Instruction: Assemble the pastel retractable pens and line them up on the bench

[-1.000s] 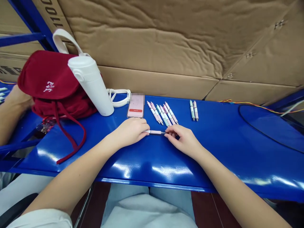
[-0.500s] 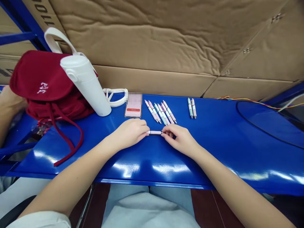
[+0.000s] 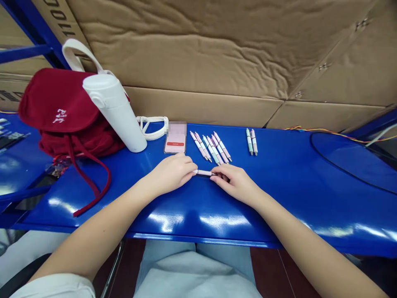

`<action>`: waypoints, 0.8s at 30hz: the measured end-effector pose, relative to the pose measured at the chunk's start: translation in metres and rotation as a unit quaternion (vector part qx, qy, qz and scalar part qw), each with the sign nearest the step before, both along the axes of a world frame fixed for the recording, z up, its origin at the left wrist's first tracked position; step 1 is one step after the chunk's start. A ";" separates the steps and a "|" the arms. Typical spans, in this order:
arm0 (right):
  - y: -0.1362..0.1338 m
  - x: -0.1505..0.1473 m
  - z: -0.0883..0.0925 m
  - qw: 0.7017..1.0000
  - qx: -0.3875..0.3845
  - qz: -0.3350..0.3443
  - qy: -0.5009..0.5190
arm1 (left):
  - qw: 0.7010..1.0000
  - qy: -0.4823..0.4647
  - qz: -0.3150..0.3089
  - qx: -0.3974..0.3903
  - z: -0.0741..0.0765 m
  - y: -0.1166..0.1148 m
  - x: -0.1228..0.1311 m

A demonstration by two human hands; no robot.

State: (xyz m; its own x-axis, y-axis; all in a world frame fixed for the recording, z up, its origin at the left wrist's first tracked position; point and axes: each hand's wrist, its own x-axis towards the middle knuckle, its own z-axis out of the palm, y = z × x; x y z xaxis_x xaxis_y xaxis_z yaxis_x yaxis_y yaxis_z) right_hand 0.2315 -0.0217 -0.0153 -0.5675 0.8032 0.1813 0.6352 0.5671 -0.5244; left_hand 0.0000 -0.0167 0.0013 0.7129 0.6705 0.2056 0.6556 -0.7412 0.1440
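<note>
Between my two hands a light pink pen [image 3: 204,173] lies nearly level, just over the blue table. My left hand [image 3: 174,174] pinches one end of it, its fingers covering that end. At the other end, by the dark tip, my right hand [image 3: 232,179] is closed on the pen with thumb and fingers. Just beyond my hands is a row of several pastel pens [image 3: 212,148], pink and mint green, lying side by side. Farther right lie two more pens [image 3: 251,141], one greenish and one pink.
On the left a dark red bag [image 3: 58,99] sits with a white bottle [image 3: 114,111] leaning on it. A phone [image 3: 175,138] with a lit screen lies beside a white strap [image 3: 155,134]. A black cable [image 3: 338,163] curves over the blue table [image 3: 279,198]. Cardboard [image 3: 198,66] stands behind.
Another person's arm at the far left has left the view. The view has shifted slightly. Both my hands stay on the pen, which is now tilted a little.
</note>
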 end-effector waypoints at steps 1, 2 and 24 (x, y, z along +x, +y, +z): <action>0.000 0.000 -0.001 1.000 -0.007 -0.007 0.013 | 1.000 0.000 0.002 -0.003 0.000 0.000 0.000; -0.001 0.001 -0.002 0.999 -0.015 -0.017 0.027 | 1.000 0.001 0.003 -0.005 0.000 0.000 0.000; -0.004 0.001 0.000 0.989 -0.067 -0.062 0.113 | 1.000 -0.006 0.014 0.001 0.001 -0.001 0.001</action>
State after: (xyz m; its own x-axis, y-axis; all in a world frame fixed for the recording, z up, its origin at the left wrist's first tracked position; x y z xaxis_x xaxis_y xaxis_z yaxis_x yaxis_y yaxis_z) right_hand 0.2322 -0.0255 -0.0157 -0.4199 0.8898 0.1784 0.5543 0.4071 -0.7259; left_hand 0.0013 -0.0180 0.0023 0.6908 0.6902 0.2153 0.6750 -0.7224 0.1501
